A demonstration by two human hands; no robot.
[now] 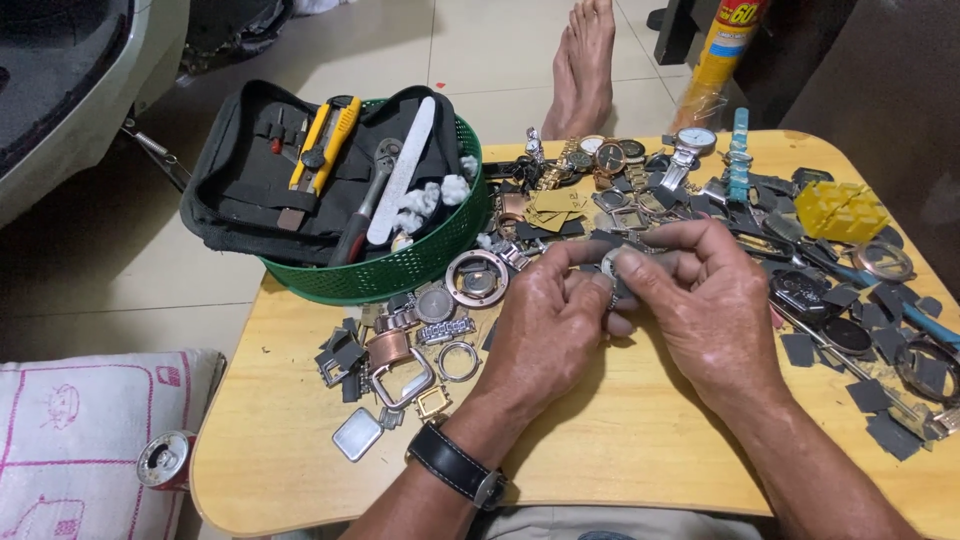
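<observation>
My left hand (550, 325) and my right hand (705, 300) meet over the middle of a small wooden table (620, 450). Together they pinch a small round silver watch case (615, 262) between fingertips and thumbs. My left wrist wears a black-strapped watch (457, 466). Just left of my hands lie a round copper-rimmed watch case (477, 278), several loose bezels and square frames (400, 375).
A green basket (400, 270) at the table's back left holds a black tool pouch (270, 170) with cutters, files and cotton. Watches and parts (640, 165) crowd the back and right; a yellow block (840, 208), blue-handled tool (900, 300). A bare foot (583, 65), a cushion (90, 440) and a can (165, 458) lie about.
</observation>
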